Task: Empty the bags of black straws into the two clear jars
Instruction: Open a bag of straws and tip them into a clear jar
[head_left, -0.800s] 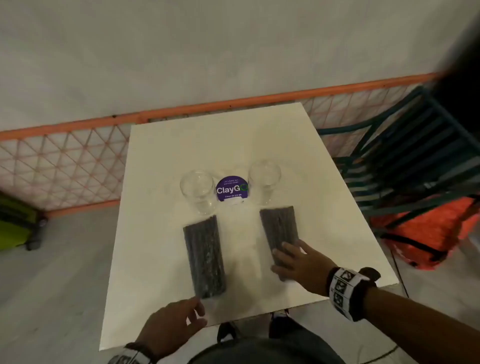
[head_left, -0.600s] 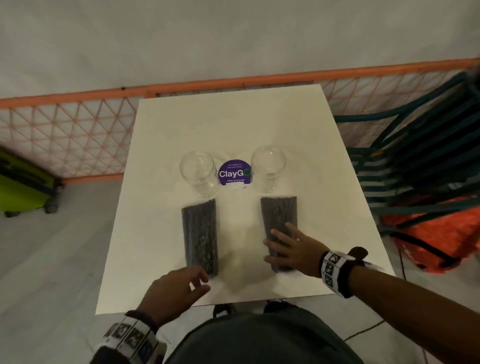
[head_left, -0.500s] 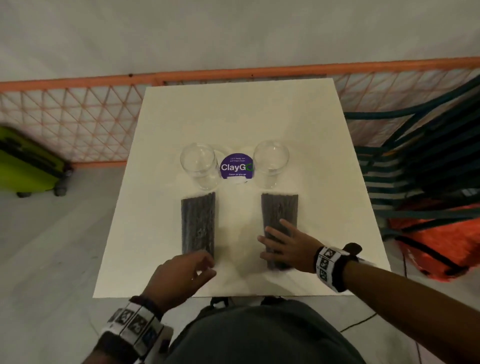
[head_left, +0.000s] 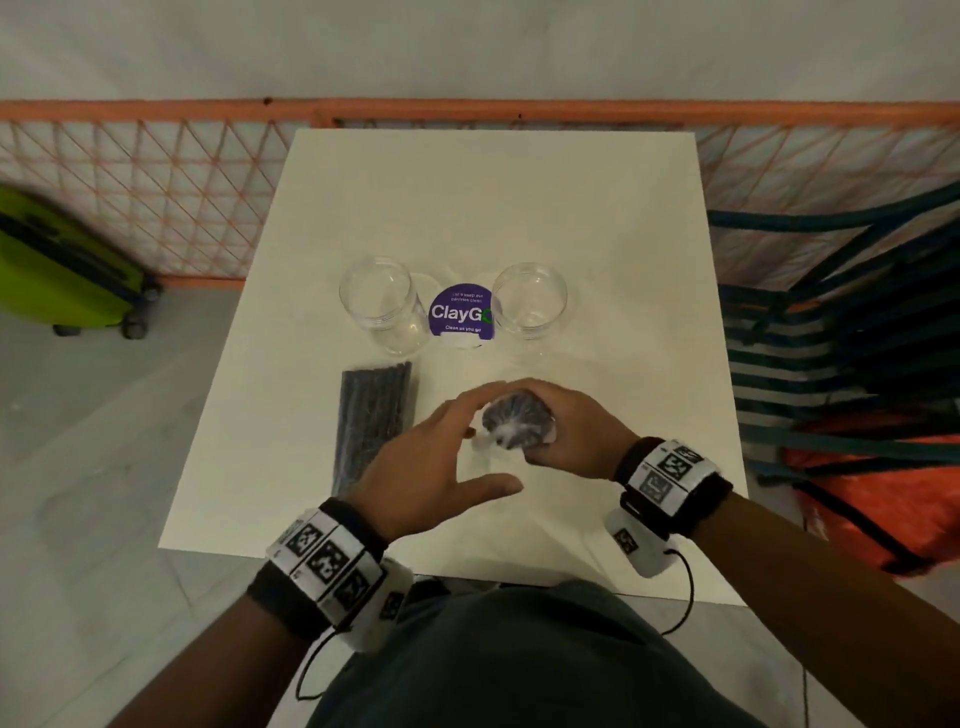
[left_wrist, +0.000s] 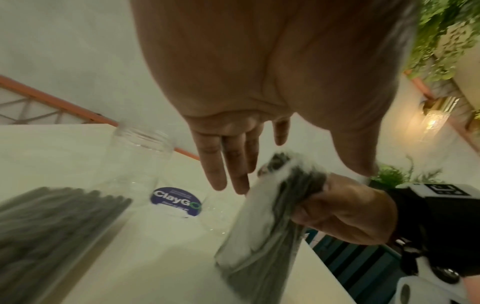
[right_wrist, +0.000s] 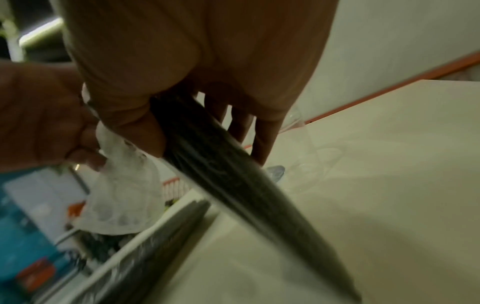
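- The right hand (head_left: 566, 431) has its grip wrapped round the upper part of one bag of black straws (head_left: 517, 421), stood up on end on the white bench (head_left: 597, 218), just in front of the right clear jar (head_left: 529, 297).
- The left hand (head_left: 441, 467) is released, fingers straight, cupped beside the top of that bag. From the left wrist view the fingertips (left_wrist: 235, 181) look to be at or very near the plastic; can't tell if they actually touch.
- My read on handling: the bag is light, and the bundle inside is stiff along its length, but the thin clear plastic looks slick and crinkly, so it could slide in the grip. I'd hold it round the middle of the bundle, not by the loose plastic at the top.
- Straws will probably want to fan out and roll once loose, so aim the open end well into the jar mouth.
- The jars look light and tippy too, so I'd steady one with the free hand.
- Looks: a dark, tightly packed bundle of thin straws in a clear sleeve, with whitish bunched plastic at the top end.
- The second bag of straws (head_left: 375, 421) lies flat on the bench, in front of the left clear jar (head_left: 378, 301). Both jars are upright, open and empty, with a purple ClayGo sticker (head_left: 460, 312) between them.
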